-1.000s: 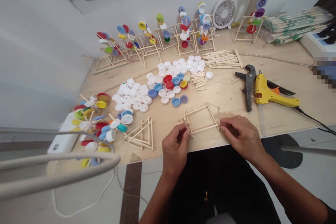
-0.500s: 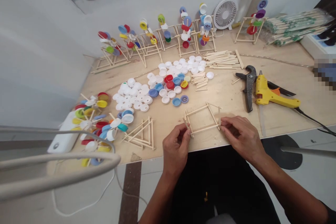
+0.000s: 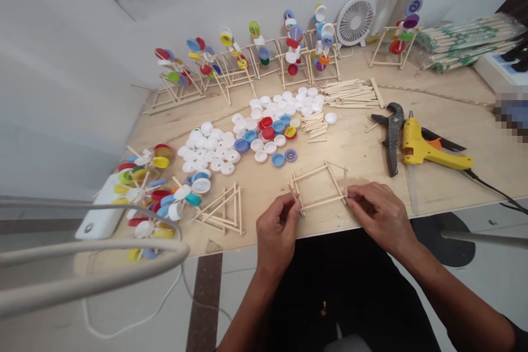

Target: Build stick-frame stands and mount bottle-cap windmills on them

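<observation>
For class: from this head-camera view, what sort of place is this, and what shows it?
Probably a small handicraft workshop. The plywood workbench holds a yellow hot glue gun, heaps of plastic bottle caps and a row of stick-and-cap models; the left hand and right hand pinch a stick frame.

Fingertips (image 3: 352, 195) hide ends of the craft-stick frame (image 3: 324, 202)

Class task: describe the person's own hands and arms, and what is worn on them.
Both are bare: the left hand and right hand show no gloves, rings or watch. A dark sleeve edge shows at the frame's corner by the right arm.
</observation>
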`<state>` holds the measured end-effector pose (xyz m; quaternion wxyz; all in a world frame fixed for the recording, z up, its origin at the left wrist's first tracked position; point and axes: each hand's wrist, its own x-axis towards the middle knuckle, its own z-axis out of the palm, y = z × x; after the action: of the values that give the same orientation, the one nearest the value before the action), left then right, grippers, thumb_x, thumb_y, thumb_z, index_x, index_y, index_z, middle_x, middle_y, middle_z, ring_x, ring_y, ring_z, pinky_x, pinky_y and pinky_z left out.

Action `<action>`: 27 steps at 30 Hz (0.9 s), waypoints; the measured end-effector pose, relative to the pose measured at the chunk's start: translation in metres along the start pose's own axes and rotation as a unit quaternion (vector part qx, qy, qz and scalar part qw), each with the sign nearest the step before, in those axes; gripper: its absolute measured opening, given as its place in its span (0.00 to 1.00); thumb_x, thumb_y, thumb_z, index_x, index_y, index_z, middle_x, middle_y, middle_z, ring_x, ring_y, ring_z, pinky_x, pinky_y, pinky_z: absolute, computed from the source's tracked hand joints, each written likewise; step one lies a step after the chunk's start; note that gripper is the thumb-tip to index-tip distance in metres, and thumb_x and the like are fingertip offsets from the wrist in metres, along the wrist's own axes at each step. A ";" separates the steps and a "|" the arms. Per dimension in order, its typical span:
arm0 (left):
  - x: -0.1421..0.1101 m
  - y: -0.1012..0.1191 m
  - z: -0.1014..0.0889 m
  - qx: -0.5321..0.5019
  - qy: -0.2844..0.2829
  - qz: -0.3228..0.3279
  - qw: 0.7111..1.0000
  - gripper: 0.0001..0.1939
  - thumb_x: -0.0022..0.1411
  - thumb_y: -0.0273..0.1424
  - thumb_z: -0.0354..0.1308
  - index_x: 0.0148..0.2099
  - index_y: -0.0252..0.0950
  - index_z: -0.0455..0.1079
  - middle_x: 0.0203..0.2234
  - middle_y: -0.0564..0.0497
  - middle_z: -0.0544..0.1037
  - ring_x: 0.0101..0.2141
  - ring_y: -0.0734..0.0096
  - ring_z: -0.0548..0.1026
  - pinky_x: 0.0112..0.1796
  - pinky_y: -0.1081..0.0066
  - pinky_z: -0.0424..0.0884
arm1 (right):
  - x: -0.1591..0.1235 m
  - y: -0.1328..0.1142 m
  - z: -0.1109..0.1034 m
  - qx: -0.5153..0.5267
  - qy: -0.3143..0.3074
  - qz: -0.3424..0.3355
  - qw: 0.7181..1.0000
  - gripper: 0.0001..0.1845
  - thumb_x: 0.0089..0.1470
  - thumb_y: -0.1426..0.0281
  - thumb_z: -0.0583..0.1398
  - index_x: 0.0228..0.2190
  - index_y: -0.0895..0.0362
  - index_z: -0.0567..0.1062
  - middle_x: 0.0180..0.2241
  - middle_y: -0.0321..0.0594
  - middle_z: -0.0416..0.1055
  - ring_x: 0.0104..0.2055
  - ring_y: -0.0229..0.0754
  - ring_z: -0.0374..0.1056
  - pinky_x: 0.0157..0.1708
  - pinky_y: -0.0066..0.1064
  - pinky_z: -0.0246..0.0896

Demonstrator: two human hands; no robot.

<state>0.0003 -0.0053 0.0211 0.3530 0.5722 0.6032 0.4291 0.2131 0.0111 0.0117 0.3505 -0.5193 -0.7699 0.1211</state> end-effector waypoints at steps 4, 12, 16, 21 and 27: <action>0.000 0.001 0.000 0.004 -0.002 -0.003 1.000 0.09 0.62 0.33 0.55 0.42 0.35 0.72 0.32 0.50 0.78 0.32 0.71 0.75 0.35 0.74 0.71 | 0.001 0.000 -0.001 -0.001 -0.006 0.006 1.000 0.05 0.55 0.73 0.58 0.36 0.55 0.72 0.28 0.38 0.74 0.30 0.39 0.67 0.34 0.35 0.61; 0.000 -0.001 0.000 0.006 -0.007 -0.004 1.000 0.09 0.62 0.33 0.55 0.42 0.36 0.72 0.31 0.52 0.77 0.31 0.73 0.75 0.35 0.75 0.70 | 0.000 0.001 0.000 -0.002 -0.006 0.000 1.000 0.05 0.55 0.73 0.57 0.36 0.55 0.72 0.28 0.38 0.74 0.30 0.40 0.68 0.34 0.35 0.61; 0.000 -0.001 -0.001 0.012 -0.010 -0.005 1.000 0.09 0.62 0.33 0.55 0.43 0.36 0.72 0.31 0.52 0.78 0.31 0.73 0.75 0.35 0.75 0.70 | 0.000 0.001 0.000 -0.002 -0.008 -0.003 1.000 0.05 0.55 0.73 0.58 0.36 0.56 0.71 0.28 0.38 0.73 0.30 0.40 0.67 0.34 0.35 0.61; 0.000 -0.001 -0.001 0.011 -0.010 -0.005 1.000 0.09 0.62 0.34 0.55 0.42 0.35 0.71 0.30 0.51 0.77 0.30 0.73 0.75 0.34 0.75 0.71 | 0.000 0.001 0.000 -0.001 -0.012 0.004 1.000 0.05 0.55 0.72 0.57 0.36 0.55 0.72 0.27 0.38 0.73 0.30 0.40 0.67 0.34 0.36 0.61; 0.000 0.001 -0.001 0.022 -0.002 -0.002 1.000 0.09 0.62 0.33 0.54 0.42 0.35 0.71 0.30 0.51 0.78 0.30 0.72 0.75 0.34 0.75 0.70 | 0.001 0.000 0.000 0.003 -0.007 0.002 1.000 0.05 0.56 0.72 0.57 0.36 0.55 0.73 0.28 0.38 0.74 0.30 0.41 0.69 0.34 0.36 0.61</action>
<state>-0.0006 -0.0052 0.0222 0.3418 0.5797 0.6131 0.4139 0.2134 0.0117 0.0118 0.3468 -0.5188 -0.7709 0.1277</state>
